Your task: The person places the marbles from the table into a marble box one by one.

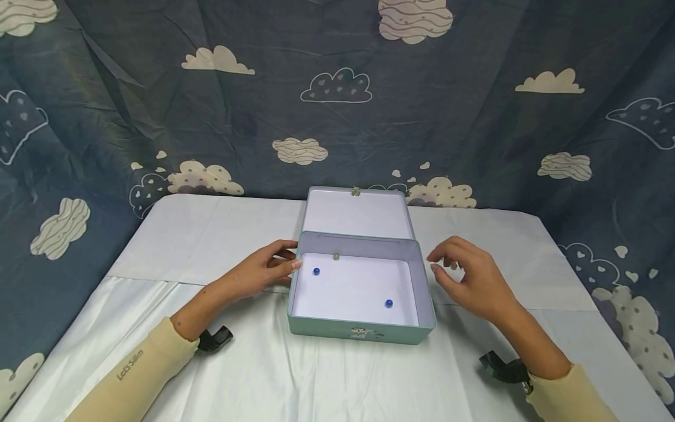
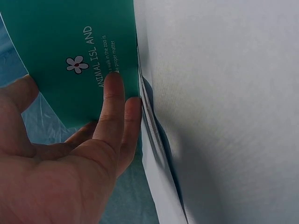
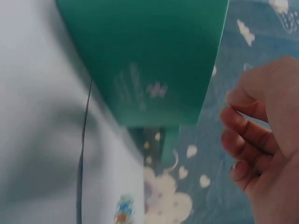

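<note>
A green tin box stands with its lid swung back. On its pale floor lie two blue marbles, one blue marble at the left and another blue marble near the front right. A small greenish ball is by the back wall. My left hand touches the box's left side, thumb at the rim and fingers extended along the outer wall. Beside the right wall, apart from the box, my right hand hovers with loosely bent fingers; I see nothing in it.
White cloth covers the table. Behind it hangs a dark blue curtain with cloud prints. A wrist device is strapped below the left wrist, another wrist device below the right. A small multicoloured blurred patch shows in the right wrist view.
</note>
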Motion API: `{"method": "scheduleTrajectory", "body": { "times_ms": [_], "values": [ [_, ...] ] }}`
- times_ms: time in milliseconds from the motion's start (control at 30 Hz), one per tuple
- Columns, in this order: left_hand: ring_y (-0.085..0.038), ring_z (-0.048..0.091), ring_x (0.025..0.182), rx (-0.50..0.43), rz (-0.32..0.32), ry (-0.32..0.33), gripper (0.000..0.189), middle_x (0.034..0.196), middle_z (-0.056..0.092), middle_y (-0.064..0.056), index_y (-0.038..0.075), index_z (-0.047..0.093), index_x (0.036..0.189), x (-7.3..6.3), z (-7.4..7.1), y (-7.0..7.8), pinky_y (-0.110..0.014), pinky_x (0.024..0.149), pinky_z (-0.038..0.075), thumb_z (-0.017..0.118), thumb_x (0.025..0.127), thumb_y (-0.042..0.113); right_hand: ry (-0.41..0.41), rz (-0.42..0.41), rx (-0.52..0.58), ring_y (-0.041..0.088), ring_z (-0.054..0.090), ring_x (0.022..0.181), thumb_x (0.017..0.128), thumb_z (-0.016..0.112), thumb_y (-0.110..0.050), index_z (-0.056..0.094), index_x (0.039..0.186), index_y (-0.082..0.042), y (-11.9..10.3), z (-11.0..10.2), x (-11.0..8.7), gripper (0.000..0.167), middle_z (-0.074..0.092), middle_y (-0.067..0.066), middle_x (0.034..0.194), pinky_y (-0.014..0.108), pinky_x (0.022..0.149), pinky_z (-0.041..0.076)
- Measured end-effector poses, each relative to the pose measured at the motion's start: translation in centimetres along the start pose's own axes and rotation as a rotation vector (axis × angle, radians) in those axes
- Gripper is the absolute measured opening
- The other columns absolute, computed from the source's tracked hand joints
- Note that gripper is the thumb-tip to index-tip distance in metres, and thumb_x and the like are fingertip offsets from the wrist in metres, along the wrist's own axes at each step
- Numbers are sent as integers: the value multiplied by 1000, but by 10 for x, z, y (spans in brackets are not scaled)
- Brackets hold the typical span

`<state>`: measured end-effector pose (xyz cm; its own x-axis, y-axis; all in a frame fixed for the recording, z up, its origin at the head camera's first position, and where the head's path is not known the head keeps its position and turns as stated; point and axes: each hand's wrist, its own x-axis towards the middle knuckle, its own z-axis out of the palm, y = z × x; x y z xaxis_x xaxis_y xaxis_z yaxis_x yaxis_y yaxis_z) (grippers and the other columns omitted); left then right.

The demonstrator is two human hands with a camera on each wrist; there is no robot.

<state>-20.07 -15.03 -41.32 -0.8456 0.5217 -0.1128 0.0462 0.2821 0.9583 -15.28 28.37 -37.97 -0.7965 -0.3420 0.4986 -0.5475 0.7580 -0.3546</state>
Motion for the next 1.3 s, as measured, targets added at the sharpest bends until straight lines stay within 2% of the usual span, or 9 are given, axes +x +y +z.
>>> {"method": "scheduleTrajectory", "body": {
  "times_ms": [200, 467, 833, 1300],
  "values": [
    [-39, 61, 131, 3, 2, 3, 69, 147, 50, -27, -2, 35, 161, 0, 0, -1, -41, 98, 64, 66, 108, 31, 31, 75, -69, 17, 58, 84, 87, 77, 6, 75, 103, -11, 30, 0, -2, 24, 70, -2, 98, 26, 67, 45],
    [-39, 61, 131, 3, 8, 2, 68, 147, 50, -27, -2, 35, 161, 0, 0, -1, -40, 98, 63, 65, 109, 30, -32, 201, -105, 24, 58, 86, 90, 77, 1, 76, 107, -6, 64, 7, -10, 18, 69, 4, 98, 29, 66, 45],
    [-43, 60, 132, -13, 7, -5, 69, 147, 49, -28, -4, 35, 160, 0, 0, -1, -39, 98, 64, 66, 108, 30, -112, 315, -121, 24, 58, 84, 87, 78, 1, 78, 103, -5, 83, 13, -18, 17, 70, 7, 98, 31, 66, 49],
    [-42, 60, 132, -9, 5, 3, 68, 147, 50, -27, -3, 36, 160, 0, 1, 0, -39, 97, 64, 66, 108, 30, -191, 338, -111, 23, 59, 80, 87, 79, 0, 78, 101, -5, 86, 14, -20, 15, 71, 9, 98, 32, 67, 53]
  ]
}}
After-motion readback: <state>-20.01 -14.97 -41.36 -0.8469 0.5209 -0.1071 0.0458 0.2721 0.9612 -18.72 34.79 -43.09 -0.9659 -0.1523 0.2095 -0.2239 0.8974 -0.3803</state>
